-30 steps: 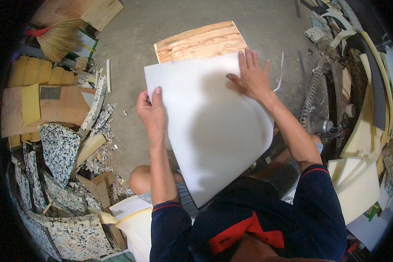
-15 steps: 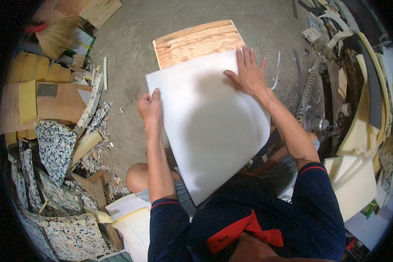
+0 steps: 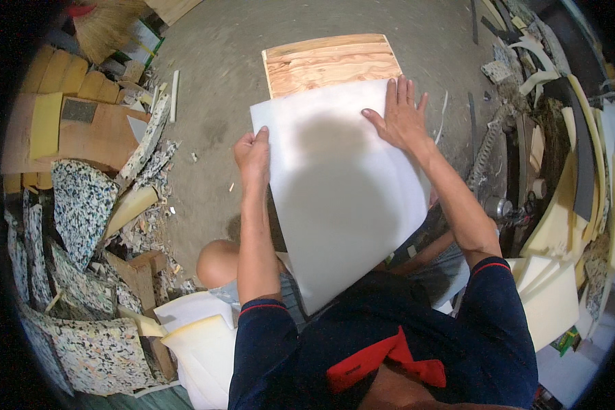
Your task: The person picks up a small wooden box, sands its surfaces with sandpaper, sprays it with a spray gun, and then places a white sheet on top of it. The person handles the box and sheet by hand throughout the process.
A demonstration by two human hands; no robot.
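A large white sheet, probably foam (image 3: 342, 205), lies over my lap and covers the near part of a wood-grained board (image 3: 331, 65). Its lower end narrows to a point near my shirt, and my shadow falls across its middle. At the sheet's left edge, my left hand (image 3: 254, 158) is closed on it, thumb on top and the other fingers hidden below. My right hand (image 3: 404, 124) rests flat near the upper right corner, fingers stretched out and thumb apart, its fingertips close to the board's near right corner.
Speckled foam offcuts (image 3: 82, 208) and wood pieces (image 3: 140, 273) pile up at left, below a straw broom (image 3: 106, 31). Cream foam sheets (image 3: 547, 294) and curved strips stand at right, near a metal tool (image 3: 499, 207). Grey floor (image 3: 212, 89) carries scraps. White sheets (image 3: 201, 342) lie beside my left side.
The whole view has shifted a little, so the sheet and board appear farther right and slightly higher. Both hands keep the same places on the sheet.
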